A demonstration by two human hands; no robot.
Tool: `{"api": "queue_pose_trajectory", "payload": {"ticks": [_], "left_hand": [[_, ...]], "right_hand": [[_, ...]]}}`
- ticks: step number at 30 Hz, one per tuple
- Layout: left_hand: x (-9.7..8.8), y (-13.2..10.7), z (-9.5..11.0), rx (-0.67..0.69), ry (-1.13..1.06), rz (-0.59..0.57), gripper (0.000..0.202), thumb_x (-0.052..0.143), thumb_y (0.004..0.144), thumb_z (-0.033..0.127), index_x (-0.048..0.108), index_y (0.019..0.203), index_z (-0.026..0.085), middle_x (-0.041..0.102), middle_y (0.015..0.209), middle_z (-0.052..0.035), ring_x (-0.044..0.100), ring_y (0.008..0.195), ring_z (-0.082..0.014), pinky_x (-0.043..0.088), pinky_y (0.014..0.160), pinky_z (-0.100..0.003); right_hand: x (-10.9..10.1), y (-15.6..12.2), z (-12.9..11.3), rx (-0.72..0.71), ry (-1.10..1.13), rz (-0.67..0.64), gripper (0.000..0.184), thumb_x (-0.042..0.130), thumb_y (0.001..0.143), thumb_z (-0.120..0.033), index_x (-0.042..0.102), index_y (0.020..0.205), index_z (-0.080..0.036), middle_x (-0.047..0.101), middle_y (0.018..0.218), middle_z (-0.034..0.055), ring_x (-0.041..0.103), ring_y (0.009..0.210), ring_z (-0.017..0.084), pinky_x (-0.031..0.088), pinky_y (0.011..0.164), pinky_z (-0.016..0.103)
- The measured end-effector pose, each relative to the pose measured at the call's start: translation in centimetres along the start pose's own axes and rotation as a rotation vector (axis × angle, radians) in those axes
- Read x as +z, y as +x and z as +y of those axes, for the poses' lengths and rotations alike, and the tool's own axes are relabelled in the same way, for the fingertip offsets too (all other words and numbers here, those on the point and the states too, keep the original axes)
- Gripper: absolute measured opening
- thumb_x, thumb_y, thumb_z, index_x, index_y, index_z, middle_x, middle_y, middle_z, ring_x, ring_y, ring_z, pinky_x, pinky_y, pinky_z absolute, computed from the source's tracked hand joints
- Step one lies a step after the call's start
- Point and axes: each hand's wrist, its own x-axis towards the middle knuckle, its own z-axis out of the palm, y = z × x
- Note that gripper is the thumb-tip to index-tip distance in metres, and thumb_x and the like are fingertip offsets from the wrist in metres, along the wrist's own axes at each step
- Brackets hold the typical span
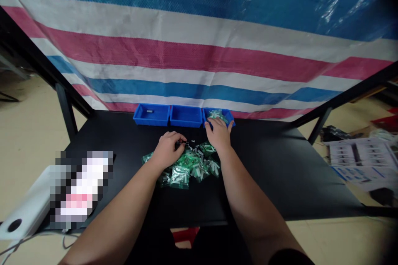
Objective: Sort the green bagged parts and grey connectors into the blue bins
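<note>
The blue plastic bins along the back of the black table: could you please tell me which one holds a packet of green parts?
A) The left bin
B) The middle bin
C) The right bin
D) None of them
C: the clear plastic packet of green parts lies in the right-hand blue bin, with the person's right hand on it.

Three plastic trays stand in a row, side by side, at the far edge of the black-topped workbench; the rightmost holds small plastic bags, the leftmost one small part. A heap of bagged parts lies on the bench before the trays. A tarpaulin hangs behind the bench, and printed sheets lie beyond its right side.
</note>
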Motion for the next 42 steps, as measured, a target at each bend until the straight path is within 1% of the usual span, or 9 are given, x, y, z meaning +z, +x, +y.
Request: {"api": "queue_pose_trajectory", "payload": {"ticks": [3, 7, 10, 13, 15, 21, 28, 34, 42], "left_hand": [[-0.1, 0.0, 0.0, 0.0, 0.0, -0.001, 0.017, 0.062, 0.091, 0.021, 0.073, 0.103, 0.024, 0.07, 0.097, -0.0041, 0.061, 0.095, -0.0233, 0.047, 0.09, -0.041], [-0.2, 0.0, 0.0, -0.017, 0.02, 0.005, 0.017, 0.062, 0.091, 0.022, 0.073, 0.103, 0.025, 0.071, 0.1, -0.0044, 0.06, 0.098, -0.0243, 0.047, 0.091, -0.042], [-0.3, 0.0, 0.0, -0.03, 0.032, 0.018, 0.017, 0.062, 0.091, 0.022, 0.073, 0.103, 0.025, 0.071, 0.1, -0.0047, 0.06, 0.098, -0.0248, 0.047, 0.091, -0.042], [-0.3, 0.0, -0.1, -0.035, 0.032, 0.014, 0.017, 0.062, 0.091, 0.023, 0.073, 0.102, 0.025, 0.071, 0.1, -0.0047, 0.06, 0.099, -0.0251, 0.047, 0.092, -0.043], [-0.2, 0.0, -0.1, -0.036, 0.029, 0.01, 0.016, 0.062, 0.09, 0.022, 0.073, 0.102, 0.025, 0.071, 0.101, -0.0047, 0.06, 0.1, -0.0252, 0.047, 0.093, -0.043], [-0.2, 0.0, -0.2, -0.035, 0.025, 0.016, 0.017, 0.061, 0.091, 0.022, 0.073, 0.102, 0.025, 0.071, 0.101, -0.0048, 0.061, 0.098, -0.0247, 0.048, 0.093, -0.043], [0.0, 0.0, -0.1, -0.021, -0.002, 0.015, 0.017, 0.061, 0.091, 0.023, 0.074, 0.102, 0.025, 0.071, 0.099, -0.0048, 0.061, 0.096, -0.0238, 0.048, 0.09, -0.041], [-0.2, 0.0, -0.1, -0.024, -0.019, 0.019, 0.017, 0.061, 0.09, 0.023, 0.074, 0.101, 0.024, 0.07, 0.097, -0.0046, 0.061, 0.096, -0.0236, 0.048, 0.091, -0.041], [-0.2, 0.1, -0.1, -0.023, -0.014, 0.026, 0.016, 0.062, 0.089, 0.022, 0.074, 0.1, 0.025, 0.07, 0.096, -0.0044, 0.061, 0.095, -0.0234, 0.048, 0.09, -0.041]], "right_hand": [[-0.7, 0.0, -0.3, -0.018, 0.049, 0.025, 0.035, 0.048, 0.104, -0.037, 0.073, 0.123, -0.023, 0.073, 0.132, 0.0096, 0.061, 0.129, 0.032, 0.003, 0.126, 0.072], [-3.1, -0.3, -0.1, -0.052, 0.089, 0.054, 0.027, 0.058, 0.094, -0.031, 0.074, 0.113, -0.021, 0.071, 0.124, 0.0127, 0.063, 0.12, 0.032, 0.04, 0.116, 0.056], [-4.8, -1.3, 0.9, -0.071, 0.154, -0.234, 0.034, 0.067, 0.087, -0.027, 0.073, 0.12, -0.024, 0.07, 0.113, 0.0088, 0.067, 0.094, 0.024, 0.056, 0.085, 0.038], [-5.5, -2.3, 2.0, -0.086, 0.191, -0.556, 0.045, 0.072, 0.081, -0.021, 0.073, 0.125, -0.029, 0.065, 0.12, 0.0064, 0.064, 0.077, 0.015, 0.054, 0.07, 0.03], [-5.5, -2.5, 2.4, -0.087, 0.189, -0.598, 0.033, 0.071, 0.08, -0.018, 0.075, 0.111, -0.027, 0.063, 0.119, 0.0057, 0.063, 0.075, 0.013, 0.052, 0.068, 0.028], [-5.4, -1.6, 2.4, -0.013, 0.439, -0.449, 0.008, 0.066, 0.088, -0.03, 0.068, 0.09, -0.022, 0.062, 0.077, -0.0016, 0.048, 0.054, 0.01, 0.039, 0.052, 0.025], [-3.2, 0.4, 4.3, 0.156, 0.617, 0.277, 0.037, 0.068, 0.088, -0.046, 0.06, 0.112, -0.018, 0.073, 0.095, 0.0089, 0.07, 0.078, 0.02, 0.059, 0.072, 0.033], [-2.1, 1.2, 5.6, 0.155, 0.336, 0.326, 0.041, 0.061, 0.088, -0.035, 0.063, 0.122, -0.012, 0.068, 0.123, 0.0211, 0.071, 0.091, 0.025, 0.059, 0.074, 0.039], [-1.5, 0.3, 3.6, 0.137, -0.062, 0.114, 0.032, 0.052, 0.1, -0.041, 0.078, 0.1, -0.024, 0.075, 0.113, 0.0103, 0.058, 0.113, 0.034, 0.043, 0.102, 0.06]]}}
